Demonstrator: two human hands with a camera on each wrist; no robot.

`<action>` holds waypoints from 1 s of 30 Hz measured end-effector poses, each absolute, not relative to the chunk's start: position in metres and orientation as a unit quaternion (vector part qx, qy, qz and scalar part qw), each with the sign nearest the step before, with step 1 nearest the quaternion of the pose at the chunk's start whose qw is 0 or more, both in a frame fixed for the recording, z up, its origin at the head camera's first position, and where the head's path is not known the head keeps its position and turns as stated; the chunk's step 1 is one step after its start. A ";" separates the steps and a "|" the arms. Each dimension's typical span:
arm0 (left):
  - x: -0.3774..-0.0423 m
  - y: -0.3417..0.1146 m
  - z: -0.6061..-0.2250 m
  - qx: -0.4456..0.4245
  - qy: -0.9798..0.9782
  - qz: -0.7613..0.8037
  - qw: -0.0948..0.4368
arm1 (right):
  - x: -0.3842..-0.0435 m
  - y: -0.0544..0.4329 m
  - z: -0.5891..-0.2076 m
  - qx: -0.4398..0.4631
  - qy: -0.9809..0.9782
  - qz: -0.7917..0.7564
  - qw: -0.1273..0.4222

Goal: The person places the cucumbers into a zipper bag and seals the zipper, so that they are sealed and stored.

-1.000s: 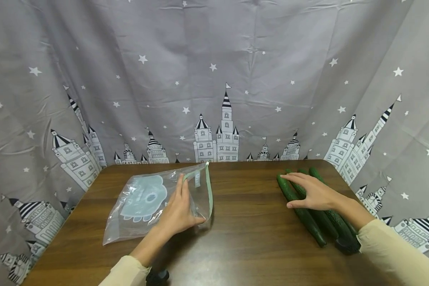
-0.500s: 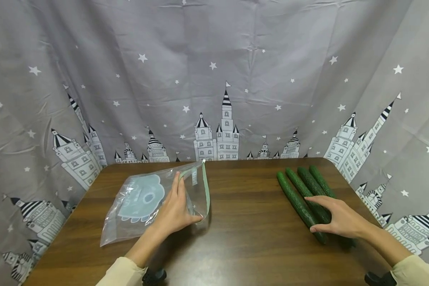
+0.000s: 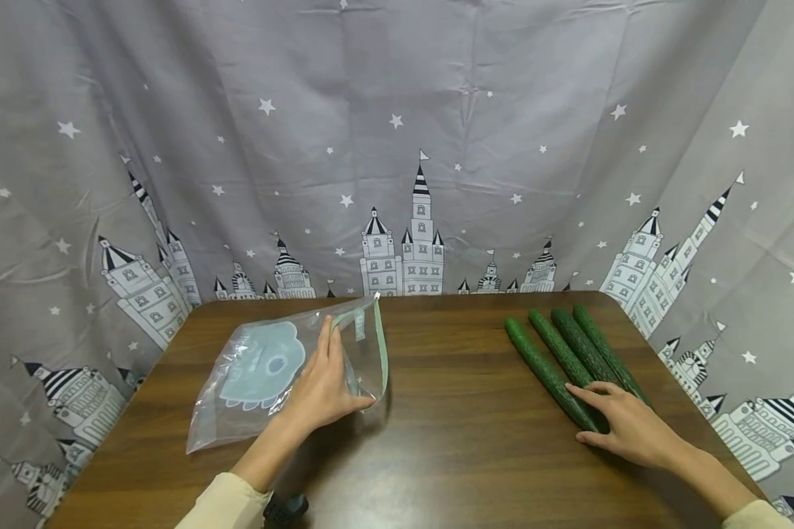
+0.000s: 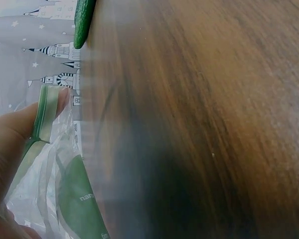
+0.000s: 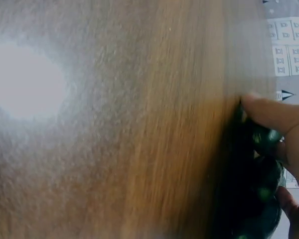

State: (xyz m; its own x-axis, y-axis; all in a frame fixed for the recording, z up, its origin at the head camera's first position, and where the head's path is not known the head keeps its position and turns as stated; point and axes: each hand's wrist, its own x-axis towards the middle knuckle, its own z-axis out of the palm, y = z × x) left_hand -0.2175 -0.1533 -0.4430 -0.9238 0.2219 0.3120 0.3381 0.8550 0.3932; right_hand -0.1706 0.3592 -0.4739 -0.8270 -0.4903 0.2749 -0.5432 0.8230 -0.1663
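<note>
Green leftmost cucumber, head-view four o'clock | right hand pinching it toward its near end | three more cucumbers at its three o'clock | clear bag, eight o'clock | left hand at bag's mouth, thumb spread from fingers | brown table beneath | castle-print curtain, twelve o'clock

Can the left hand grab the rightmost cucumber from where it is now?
Probably not as things stand: the left hand is busy at the mouth of the plastic bag, with a stretch of table and the other three cucumbers between it and the rightmost cucumber.
</note>
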 end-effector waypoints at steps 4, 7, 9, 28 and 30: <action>-0.219 -0.154 -0.443 -0.148 -0.954 -0.225 0.130 | -0.173 0.357 -0.474 0.276 -0.942 0.128 0.141; -0.219 -0.155 -0.444 -0.147 -0.955 -0.222 0.128 | -0.175 0.355 -0.474 0.271 -0.940 0.135 0.157; -0.219 -0.155 -0.444 -0.145 -0.956 -0.222 0.128 | -0.175 0.354 -0.474 0.267 -0.940 0.142 0.160; -0.221 -0.160 -0.444 -0.151 -0.954 -0.222 0.136 | -0.183 0.362 -0.459 0.205 -0.912 0.270 0.232; -0.221 -0.159 -0.445 -0.153 -0.954 -0.223 0.133 | -0.185 0.363 -0.456 0.166 -0.914 0.289 0.231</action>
